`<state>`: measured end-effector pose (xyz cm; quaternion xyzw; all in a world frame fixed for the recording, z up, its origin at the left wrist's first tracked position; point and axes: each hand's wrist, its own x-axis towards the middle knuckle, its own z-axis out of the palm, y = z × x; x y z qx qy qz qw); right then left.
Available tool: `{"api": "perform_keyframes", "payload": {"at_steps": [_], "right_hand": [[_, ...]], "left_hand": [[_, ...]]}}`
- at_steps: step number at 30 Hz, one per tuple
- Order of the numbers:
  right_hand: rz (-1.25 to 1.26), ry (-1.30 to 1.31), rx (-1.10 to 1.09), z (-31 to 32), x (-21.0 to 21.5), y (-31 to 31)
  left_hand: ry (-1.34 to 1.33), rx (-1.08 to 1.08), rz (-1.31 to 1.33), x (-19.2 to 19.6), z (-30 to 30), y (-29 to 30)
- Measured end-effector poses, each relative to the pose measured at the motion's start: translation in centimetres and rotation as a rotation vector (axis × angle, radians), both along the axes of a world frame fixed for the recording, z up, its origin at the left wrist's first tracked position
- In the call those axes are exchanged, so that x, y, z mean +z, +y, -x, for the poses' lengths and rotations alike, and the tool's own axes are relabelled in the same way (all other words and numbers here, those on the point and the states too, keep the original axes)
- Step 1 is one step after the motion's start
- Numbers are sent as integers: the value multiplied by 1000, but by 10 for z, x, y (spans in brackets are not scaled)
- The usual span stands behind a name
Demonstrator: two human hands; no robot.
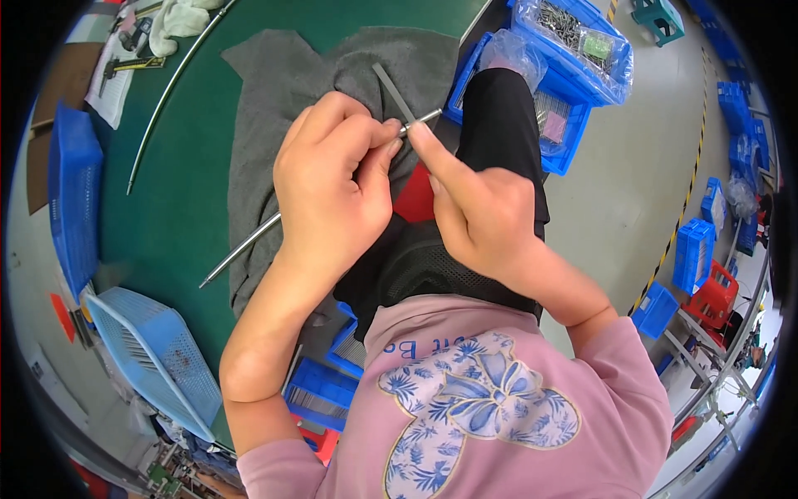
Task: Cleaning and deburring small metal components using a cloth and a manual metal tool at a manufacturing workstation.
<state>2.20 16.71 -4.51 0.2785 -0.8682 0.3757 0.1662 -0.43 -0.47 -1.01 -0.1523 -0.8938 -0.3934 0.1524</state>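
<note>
Closely joined: rod and strip cross between two hands

Green table [166, 224] at left; pink shirt [619, 391] below, its blue lettering [432, 344] partly lost in a fold above a printed bow. Grey cloth [274, 91] lies rumpled on the table's edge. Beyond the right hand stand two blue bins, the upper [578, 76] bagged with metal pieces. The left hand [332, 166] pinches the rod [241, 249] between thumb and forefinger, close to its upper end; its lower end slants out over the table. The right hand [495, 212] is curled about the strip [391, 90], forefinger extended onto its lower end, where it crosses the rod; the grip beneath is hidden. Smallest, a pink slip [554, 125] and a pale green label [597, 43] sit in the bins, their print too small to read.
</note>
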Motion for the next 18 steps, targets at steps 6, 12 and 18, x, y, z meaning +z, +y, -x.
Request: {"api": "perform_keyframes", "payload": {"at_steps": [6,12,18], "right_hand": [[-33,-28,-39,-18,0,8],[53,-5,-55,-28,-20,7],[145,105,-29,0,-27,-6]], "left_hand": [[-25,-8,-19,-1,-2,2],[-12,-3,-29,-3,-1,1],[-4,-7,-6,0,1,-1]]}}
